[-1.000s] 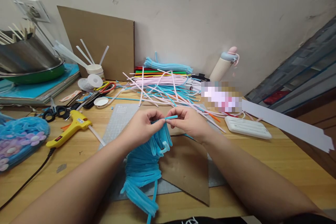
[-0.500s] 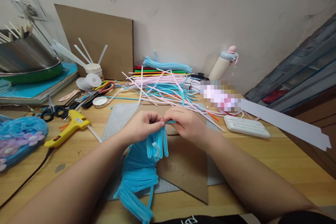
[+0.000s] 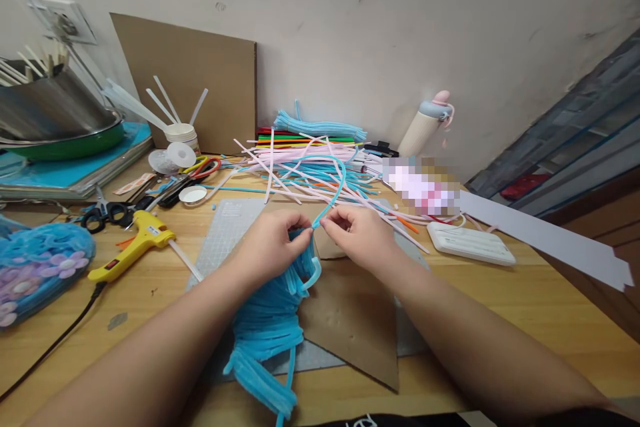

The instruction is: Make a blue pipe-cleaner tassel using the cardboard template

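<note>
My left hand (image 3: 273, 240) is closed on the upper end of a bundle of blue pipe cleaners (image 3: 267, 320), which hangs down in fuzzy folded loops toward the table's front edge. My right hand (image 3: 357, 233) pinches a single blue pipe cleaner (image 3: 343, 180) close to the left fingertips. That strand rises from between the hands and arches up and to the left over the pile behind. Beneath the hands lie a brown cardboard piece (image 3: 355, 320) and a grey cutting mat (image 3: 225, 223). The left fingers hide part of the bundle's top.
Behind the hands spreads a pile of pink and blue pipe cleaners (image 3: 300, 160). To the left lie a yellow glue gun (image 3: 135, 243), scissors (image 3: 105, 213) and a blue fuzzy piece with flowers (image 3: 40, 267). A white keyboard-like object (image 3: 470, 243) and a bottle (image 3: 425, 123) are at the right.
My right hand has turned and shifted slightly right, its fingers now more apart from the left. The blue strand swings into a wider arch, and a short loop on the bundle sticks out further right.
</note>
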Motion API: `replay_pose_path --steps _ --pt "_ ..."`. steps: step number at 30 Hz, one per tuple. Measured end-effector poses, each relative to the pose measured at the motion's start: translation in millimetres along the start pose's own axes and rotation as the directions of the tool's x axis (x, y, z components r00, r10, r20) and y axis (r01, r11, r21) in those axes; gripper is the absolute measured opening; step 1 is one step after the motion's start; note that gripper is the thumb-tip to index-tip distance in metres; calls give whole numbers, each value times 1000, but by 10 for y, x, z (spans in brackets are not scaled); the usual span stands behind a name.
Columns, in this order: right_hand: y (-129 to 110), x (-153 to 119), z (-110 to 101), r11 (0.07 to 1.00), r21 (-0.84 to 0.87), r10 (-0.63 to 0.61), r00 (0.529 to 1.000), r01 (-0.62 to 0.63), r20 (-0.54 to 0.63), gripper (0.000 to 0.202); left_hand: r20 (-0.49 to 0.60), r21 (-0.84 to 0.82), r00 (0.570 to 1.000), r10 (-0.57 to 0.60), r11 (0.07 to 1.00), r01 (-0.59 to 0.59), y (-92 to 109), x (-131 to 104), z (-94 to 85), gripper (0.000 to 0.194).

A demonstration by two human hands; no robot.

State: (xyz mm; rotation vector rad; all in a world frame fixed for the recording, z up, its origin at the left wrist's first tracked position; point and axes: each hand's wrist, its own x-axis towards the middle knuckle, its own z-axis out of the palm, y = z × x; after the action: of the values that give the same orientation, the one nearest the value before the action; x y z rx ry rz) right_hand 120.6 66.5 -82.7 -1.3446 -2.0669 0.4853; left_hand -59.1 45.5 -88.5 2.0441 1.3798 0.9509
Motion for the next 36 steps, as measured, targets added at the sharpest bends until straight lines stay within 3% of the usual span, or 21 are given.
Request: replay_pose_path --steps 2,4,6,9,16,19,26,32,36 --pt "1 13 13 997 -68 -51 994 44 -95 12 8 30 1000 16 999 -16 0 -4 6 14" --pt "-5 12 10 987 -118 -122 986 108 -114 9 31 81 999 16 997 -18 -1 -5 13 14" --pt "-6 7 9 989 -94 -118 993 118 2 16 53 129 999 8 992 -14 -1 -5 20 15" --pt "3 4 22 999 33 -43 984 37 172 24 54 136 998 23 990 -30 4 -7 29 15" --pt "38 42 65 955 274 40 967 -111 251 17 20 7 1000 -7 1000 7 31 -12 30 15" --pt "79 56 81 918 371 20 953 -136 301 16 41 -34 998 -42 999 43 23 -5 31 17" --pt "102 38 101 966 230 -153 977 116 150 10 106 -98 988 -116 987 127 -68 11 36 22" --pt "155 76 144 919 393 -93 951 -33 297 13 122 -99 983 -140 983 153 -80 9 15 23" --pt "151 62 139 942 337 -99 959 5 265 12 140 -104 979 -146 982 161 -86 14 8 20"
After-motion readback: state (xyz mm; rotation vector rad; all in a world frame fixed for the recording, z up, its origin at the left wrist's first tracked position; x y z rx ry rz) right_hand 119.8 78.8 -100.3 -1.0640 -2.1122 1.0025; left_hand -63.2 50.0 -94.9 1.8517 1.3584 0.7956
